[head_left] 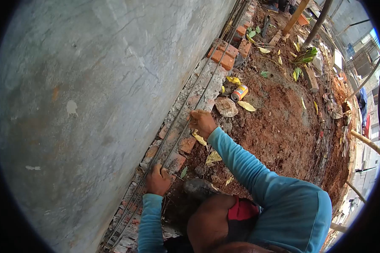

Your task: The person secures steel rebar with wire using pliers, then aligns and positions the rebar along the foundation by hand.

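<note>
Long thin steel rebars (175, 122) run side by side along a low strip of bricks and mortar at the foot of the wall. My left hand (158, 180) is closed, fingers curled at the nearer rebar. Beside it, a thin wire (173, 173) sticks out to the right; I cannot tell whether the hand touches it. Farther along, my right hand (202, 123) pinches the same rebar with thumb and fingers. Both sleeves are blue-green.
A grey plastered wall (93, 105) fills the left. Loose bricks (223, 55), a rock (226, 107), a drink can (240, 92) and yellow leaves lie beside the strip. Reddish soil (278, 122) spreads rightward to another rebar bundle (323, 139). Wooden poles (295, 17) stand at the back.
</note>
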`<state>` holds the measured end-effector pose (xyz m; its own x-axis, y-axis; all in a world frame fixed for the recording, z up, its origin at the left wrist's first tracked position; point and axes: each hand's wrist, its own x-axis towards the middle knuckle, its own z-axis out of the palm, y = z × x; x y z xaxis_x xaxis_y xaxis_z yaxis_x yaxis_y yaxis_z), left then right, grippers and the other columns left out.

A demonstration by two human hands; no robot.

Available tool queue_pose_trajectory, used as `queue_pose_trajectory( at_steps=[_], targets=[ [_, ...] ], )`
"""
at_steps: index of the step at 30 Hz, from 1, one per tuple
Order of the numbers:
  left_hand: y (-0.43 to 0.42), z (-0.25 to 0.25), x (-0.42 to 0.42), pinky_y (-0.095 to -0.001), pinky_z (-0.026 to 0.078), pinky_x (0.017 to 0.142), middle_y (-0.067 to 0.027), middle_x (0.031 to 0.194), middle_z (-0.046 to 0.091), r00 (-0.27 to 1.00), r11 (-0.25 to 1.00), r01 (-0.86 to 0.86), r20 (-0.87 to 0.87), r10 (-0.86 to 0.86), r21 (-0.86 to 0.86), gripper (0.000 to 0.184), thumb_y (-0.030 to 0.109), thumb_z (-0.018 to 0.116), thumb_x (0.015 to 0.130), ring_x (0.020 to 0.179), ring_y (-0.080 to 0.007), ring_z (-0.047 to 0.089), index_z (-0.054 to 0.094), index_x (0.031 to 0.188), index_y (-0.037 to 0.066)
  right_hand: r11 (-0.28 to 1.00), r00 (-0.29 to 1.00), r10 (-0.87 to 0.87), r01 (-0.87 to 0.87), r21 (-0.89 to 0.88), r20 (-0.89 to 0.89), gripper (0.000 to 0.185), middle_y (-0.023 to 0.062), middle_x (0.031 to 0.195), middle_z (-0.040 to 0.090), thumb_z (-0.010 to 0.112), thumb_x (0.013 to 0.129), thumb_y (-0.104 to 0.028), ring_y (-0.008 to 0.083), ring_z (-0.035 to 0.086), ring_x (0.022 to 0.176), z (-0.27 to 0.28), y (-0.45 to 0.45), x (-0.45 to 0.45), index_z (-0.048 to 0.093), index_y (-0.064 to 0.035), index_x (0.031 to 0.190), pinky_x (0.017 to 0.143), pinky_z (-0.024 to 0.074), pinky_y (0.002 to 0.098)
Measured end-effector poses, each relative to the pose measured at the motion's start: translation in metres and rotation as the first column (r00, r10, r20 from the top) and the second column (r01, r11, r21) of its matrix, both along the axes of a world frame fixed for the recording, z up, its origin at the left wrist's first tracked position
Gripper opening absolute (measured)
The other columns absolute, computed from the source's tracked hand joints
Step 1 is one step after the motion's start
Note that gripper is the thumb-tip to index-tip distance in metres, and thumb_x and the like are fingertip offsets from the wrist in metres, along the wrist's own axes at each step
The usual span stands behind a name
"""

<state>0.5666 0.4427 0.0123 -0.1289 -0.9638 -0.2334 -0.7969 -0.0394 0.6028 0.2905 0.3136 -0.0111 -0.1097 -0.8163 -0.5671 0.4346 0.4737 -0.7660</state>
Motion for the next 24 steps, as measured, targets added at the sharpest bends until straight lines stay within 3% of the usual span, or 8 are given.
queue_pose_trajectory(
  at_steps=[5, 6, 7, 8, 9, 13, 15, 24],
  targets=[
    [0.005, -0.006, 0.006, -0.0534, 0.052, 0.066, -0.0216, 0.086, 0.065, 0.998, 0.997, 0.037, 0.054, -0.034, -0.070, 0.024, 0.017, 0.056, 0.086, 0.076, -0.0418, 0.064, 0.057, 0.103, 0.000, 0.918, 0.958, 0.287, -0.280, -0.281, -0.016, 0.018, 0.0072, 0.100, 0.061, 0.049, 0.100, -0.017, 0.0201, 0.058, 0.085, -0.055, 0.000, -0.019, 0.054, -0.0006, 0.106, 0.078, 0.0506, 0.0369],
    [0.012, -0.017, 0.006, -0.0523, 0.053, 0.068, -0.0215, 0.090, 0.065, 0.998, 0.996, 0.035, 0.053, -0.031, -0.078, 0.034, 0.015, 0.056, 0.086, 0.080, -0.0399, 0.065, 0.056, 0.114, -0.003, 0.981, 0.934, 0.183, -0.156, -0.111, 0.306, 0.019, 0.0062, 0.098, 0.059, 0.049, 0.100, -0.020, 0.0185, 0.057, 0.084, -0.088, -0.016, -0.036, 0.056, -0.0026, 0.104, 0.076, 0.0495, 0.0337],
    [0.007, 0.005, 0.009, -0.0510, 0.055, 0.070, -0.0226, 0.097, 0.065, 0.994, 0.983, 0.072, 0.074, -0.085, 0.171, 0.048, 0.013, 0.056, 0.084, 0.084, -0.0394, 0.065, 0.050, 0.128, -0.005, 0.996, 0.999, 0.023, -0.027, 0.090, 0.044, 0.020, 0.0058, 0.092, 0.059, 0.050, 0.100, -0.021, 0.0170, 0.055, 0.082, -0.046, -0.017, -0.002, 0.059, -0.0037, 0.102, 0.073, 0.0478, 0.0333],
    [0.011, 0.006, 0.009, -0.0500, 0.055, 0.072, -0.0260, 0.105, 0.063, 0.988, 0.986, 0.096, 0.110, -0.111, 0.138, 0.057, 0.011, 0.058, 0.083, 0.087, -0.0389, 0.065, 0.044, 0.135, -0.008, 0.871, 0.853, 0.487, -0.460, -0.171, 0.188, 0.020, 0.0056, 0.087, 0.059, 0.051, 0.100, -0.021, 0.0163, 0.051, 0.079, -0.132, -0.052, -0.076, 0.060, -0.0030, 0.101, 0.073, 0.0464, 0.0343],
    [0.013, 0.006, 0.005, -0.0497, 0.055, 0.073, -0.0263, 0.106, 0.063, 0.981, 0.973, 0.123, 0.125, -0.149, 0.196, 0.057, 0.012, 0.057, 0.085, 0.088, -0.0387, 0.065, 0.042, 0.135, -0.010, 0.894, 0.846, 0.330, -0.423, -0.149, -0.419, 0.022, 0.0049, 0.082, 0.058, 0.050, 0.100, -0.021, 0.0166, 0.049, 0.074, -0.103, -0.032, -0.048, 0.060, -0.0011, 0.100, 0.071, 0.0453, 0.0336],
    [0.006, 0.003, 0.009, -0.0489, 0.056, 0.074, -0.0275, 0.107, 0.062, 0.923, 0.943, 0.289, 0.214, -0.320, 0.166, 0.057, 0.015, 0.056, 0.089, 0.090, -0.0387, 0.064, 0.040, 0.136, -0.012, 0.897, 0.753, 0.205, -0.400, -0.188, -0.625, 0.025, 0.0054, 0.075, 0.056, 0.053, 0.099, -0.020, 0.0184, 0.048, 0.069, -0.056, -0.016, -0.035, 0.061, 0.0034, 0.095, 0.067, 0.0435, 0.0305],
    [0.008, 0.012, 0.005, -0.0479, 0.056, 0.075, -0.0260, 0.105, 0.063, 0.935, 0.924, 0.266, 0.160, -0.317, 0.274, 0.050, 0.017, 0.055, 0.091, 0.091, -0.0391, 0.065, 0.044, 0.131, -0.012, 0.605, 0.047, 0.161, -0.794, 0.061, -0.986, 0.021, 0.0183, 0.091, 0.069, 0.062, 0.091, -0.010, 0.0222, 0.065, 0.078, -0.052, -0.015, -0.044, 0.061, 0.0061, 0.103, 0.068, 0.0509, 0.0387],
    [0.029, 0.002, 0.006, -0.0484, 0.056, 0.078, -0.0212, 0.097, 0.066, 0.973, 0.975, 0.146, 0.153, -0.171, 0.167, 0.036, 0.017, 0.058, 0.089, 0.091, -0.0392, 0.065, 0.057, 0.116, -0.007, 0.615, -0.154, 0.121, -0.764, 0.196, -0.981, 0.037, 0.0237, 0.096, 0.069, 0.057, 0.089, -0.028, 0.0374, 0.066, 0.080, -0.052, -0.021, -0.045, 0.063, 0.0046, 0.105, 0.071, 0.0502, 0.0500]
  ],
)
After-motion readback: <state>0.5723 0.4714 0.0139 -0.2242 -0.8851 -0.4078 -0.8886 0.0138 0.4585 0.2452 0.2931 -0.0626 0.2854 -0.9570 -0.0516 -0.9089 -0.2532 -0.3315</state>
